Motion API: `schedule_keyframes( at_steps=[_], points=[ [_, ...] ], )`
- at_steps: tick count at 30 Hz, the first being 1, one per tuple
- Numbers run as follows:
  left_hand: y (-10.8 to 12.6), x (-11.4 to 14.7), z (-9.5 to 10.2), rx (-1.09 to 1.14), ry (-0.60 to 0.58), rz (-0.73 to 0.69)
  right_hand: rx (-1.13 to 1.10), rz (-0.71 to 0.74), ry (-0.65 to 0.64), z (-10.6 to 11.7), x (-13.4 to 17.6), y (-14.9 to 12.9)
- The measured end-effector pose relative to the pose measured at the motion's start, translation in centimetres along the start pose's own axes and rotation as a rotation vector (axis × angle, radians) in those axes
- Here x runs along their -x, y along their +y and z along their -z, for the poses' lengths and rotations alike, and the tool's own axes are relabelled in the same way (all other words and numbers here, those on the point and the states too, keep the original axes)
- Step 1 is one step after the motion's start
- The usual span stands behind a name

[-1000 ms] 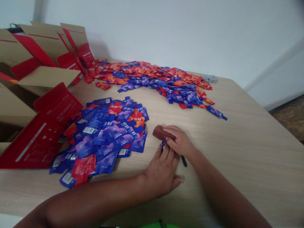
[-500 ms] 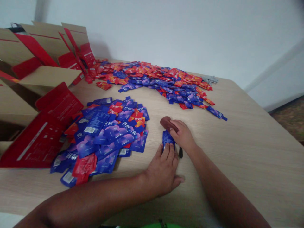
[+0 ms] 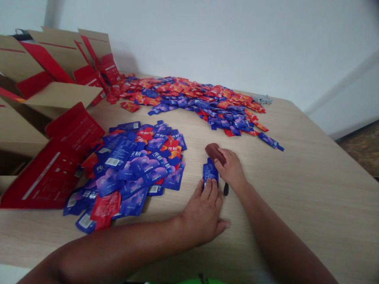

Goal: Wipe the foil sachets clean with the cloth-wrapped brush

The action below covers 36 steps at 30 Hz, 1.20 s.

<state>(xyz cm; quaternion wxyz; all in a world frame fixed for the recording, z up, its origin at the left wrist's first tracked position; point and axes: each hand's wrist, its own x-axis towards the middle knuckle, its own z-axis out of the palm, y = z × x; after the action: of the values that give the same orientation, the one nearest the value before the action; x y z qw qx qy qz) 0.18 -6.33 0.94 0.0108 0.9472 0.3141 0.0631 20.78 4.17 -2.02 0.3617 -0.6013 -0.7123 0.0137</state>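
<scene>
Nearest, the left hand (image 3: 205, 211) rests on the near end of a blue packet (image 3: 210, 172), fingers flat, thumb spread — too light a press could let it skid. By the packet's far right corner, the right hand (image 3: 233, 169) pinches a brown pad (image 3: 214, 152) that might catch its edge. Beyond the packet — a long heap (image 3: 189, 94).

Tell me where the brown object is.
In the head view, the brown object is right of centre, held in the right hand, by the upper end of the blue packet partly under the left hand.
</scene>
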Motion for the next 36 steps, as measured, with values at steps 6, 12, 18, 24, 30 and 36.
schedule_keyframes(
  at_steps=[6, 12, 18, 24, 30, 36],
  points=[
    [0.0, 0.0, -0.2, 0.007, 0.001, 0.003, -0.321, 0.027, 0.067, 2.2, 0.9, -2.4],
    [0.0, -0.2, -0.1, 0.024, 0.012, 0.001, -0.364, 0.208, -0.234, 2.0, 2.0, -3.6],
    [0.0, -0.2, -0.2, 0.003, 0.025, 0.007, -0.299, 0.213, -0.262, 1.1, 1.9, -2.7],
    [-0.1, -0.2, -0.1, -0.006, 0.013, -0.007, -0.251, 0.182, -0.217, 0.7, 1.6, -1.7],
    [-0.1, -0.2, 0.0, -0.026, 0.015, -0.005, -0.179, 0.150, -0.181, 0.2, 1.1, -0.4],
    [0.0, -0.1, -0.1, -0.021, 0.013, -0.009, -0.078, 0.087, -0.125, 0.1, 0.4, 0.6]
  ],
)
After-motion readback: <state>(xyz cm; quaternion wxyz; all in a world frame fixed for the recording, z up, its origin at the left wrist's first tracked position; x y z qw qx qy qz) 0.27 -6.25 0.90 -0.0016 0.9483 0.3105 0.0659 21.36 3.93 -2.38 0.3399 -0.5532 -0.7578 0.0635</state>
